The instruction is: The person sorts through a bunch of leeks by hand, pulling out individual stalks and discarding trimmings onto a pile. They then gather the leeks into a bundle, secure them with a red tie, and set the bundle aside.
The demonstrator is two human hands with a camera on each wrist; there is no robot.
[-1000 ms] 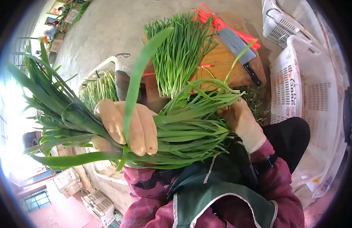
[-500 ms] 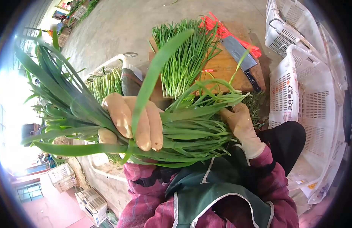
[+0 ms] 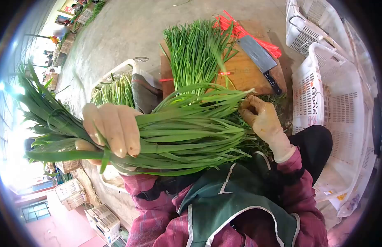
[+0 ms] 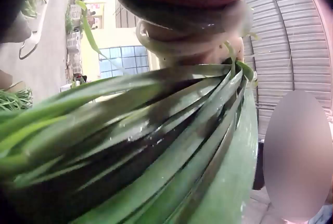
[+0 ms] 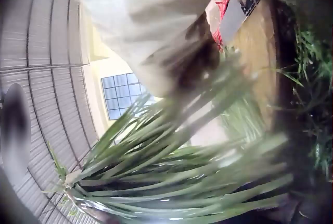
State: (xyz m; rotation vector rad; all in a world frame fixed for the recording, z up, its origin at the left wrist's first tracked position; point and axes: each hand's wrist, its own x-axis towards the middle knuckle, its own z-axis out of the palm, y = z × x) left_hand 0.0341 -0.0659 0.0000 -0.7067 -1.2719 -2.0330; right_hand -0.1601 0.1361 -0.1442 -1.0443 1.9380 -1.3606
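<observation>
A large bunch of garlic chives lies across the person's lap, its dark leaf ends spreading out to the left. The gloved left hand grips it around the middle, fingers wrapped over the top; in the left wrist view the long flat leaves fan out below that hand. At the bunch's right end the gloved right hand has thumb and fingers curled together, pinching at the pale leaf ends. The right wrist view shows this glove blurred above the leaves.
Ahead, a wooden board bears another pile of garlic chives, a cleaver and red strips. White plastic crates stand at the right. A basket of cut stalks is at the left, and trimmings lie beside the board.
The left hand has moved left with the bunch. The right hand's fingers have drawn in at the leaf ends, and the long loose leaf before the left hand has swung away, leaving blurred streaks.
</observation>
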